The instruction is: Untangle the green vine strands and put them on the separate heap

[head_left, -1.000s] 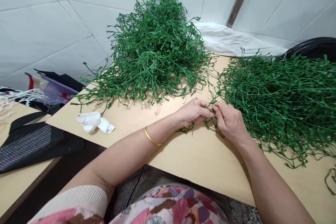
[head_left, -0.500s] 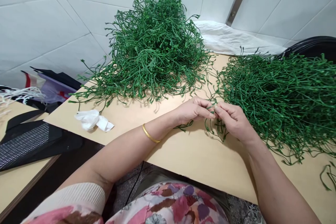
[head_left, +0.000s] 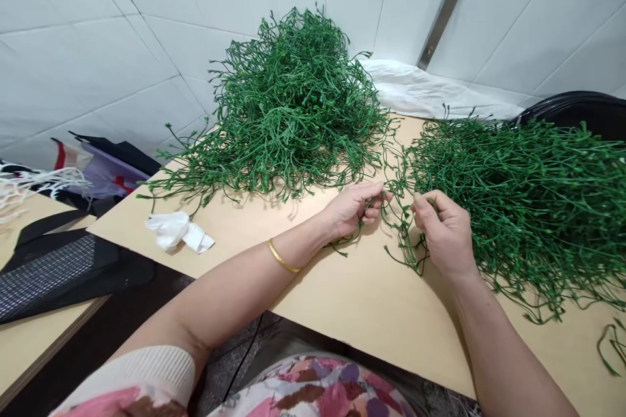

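Note:
My left hand (head_left: 359,208) is closed on a few thin green stems, whose ends hang below it over the table. To its right, my right hand (head_left: 445,228) is closed too, thumb against curled fingers; what it pinches, if anything, is too small to name. The hands are a short way apart. Loose green stems (head_left: 405,234) lie on the table between them. A tall tangled pile of green stems (head_left: 293,111) stands behind my left hand. Another wide pile (head_left: 542,202) lies to the right of my right hand.
Crumpled white tissue (head_left: 178,232) lies on the wooden table (head_left: 352,300) at the left. A white cloth (head_left: 420,91) and a black round object (head_left: 577,111) are near the tiled wall. Black mesh material (head_left: 53,267) and white strands (head_left: 44,186) sit far left.
My hands, which were together, have moved apart. The left fingers have curled around stems, and my right hand has turned more upright. The whole view has shifted slightly.

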Action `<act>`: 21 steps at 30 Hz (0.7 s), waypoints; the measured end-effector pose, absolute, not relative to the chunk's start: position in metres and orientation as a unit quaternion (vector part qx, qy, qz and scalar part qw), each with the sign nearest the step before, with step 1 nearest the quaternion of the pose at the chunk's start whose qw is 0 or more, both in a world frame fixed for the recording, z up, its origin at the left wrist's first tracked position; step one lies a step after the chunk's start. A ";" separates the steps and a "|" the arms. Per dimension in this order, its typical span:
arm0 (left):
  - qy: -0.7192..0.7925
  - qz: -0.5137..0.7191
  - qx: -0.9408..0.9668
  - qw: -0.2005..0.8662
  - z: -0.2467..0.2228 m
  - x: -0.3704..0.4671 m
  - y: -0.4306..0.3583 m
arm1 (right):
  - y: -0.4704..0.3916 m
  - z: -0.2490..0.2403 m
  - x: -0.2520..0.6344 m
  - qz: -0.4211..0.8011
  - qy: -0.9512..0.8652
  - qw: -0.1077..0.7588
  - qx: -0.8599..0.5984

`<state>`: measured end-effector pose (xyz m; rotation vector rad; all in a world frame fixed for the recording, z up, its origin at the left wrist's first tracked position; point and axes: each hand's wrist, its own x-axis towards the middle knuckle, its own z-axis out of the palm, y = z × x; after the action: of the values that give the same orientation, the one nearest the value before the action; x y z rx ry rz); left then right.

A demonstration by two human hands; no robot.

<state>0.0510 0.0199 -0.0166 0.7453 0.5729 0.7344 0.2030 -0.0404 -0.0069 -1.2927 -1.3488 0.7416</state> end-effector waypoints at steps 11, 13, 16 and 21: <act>0.321 0.410 0.419 0.744 -0.020 0.059 0.005 | -0.040 -0.017 0.181 0.155 -0.701 0.403 -0.568; 0.318 0.417 0.433 0.733 -0.021 0.059 0.004 | -0.041 -0.018 0.179 0.184 -0.694 0.388 -0.578; 0.322 0.417 0.448 0.722 -0.019 0.060 0.002 | -0.043 -0.017 0.177 0.180 -0.696 0.348 -0.602; 0.335 0.353 0.452 0.747 -0.010 0.059 -0.001 | -0.045 -0.008 0.182 0.097 -0.714 0.262 -0.642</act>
<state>0.0593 -0.0012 -0.0105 0.9896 0.7325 0.7720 0.1824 -0.0454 -0.0076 -1.7365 -1.9333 0.2615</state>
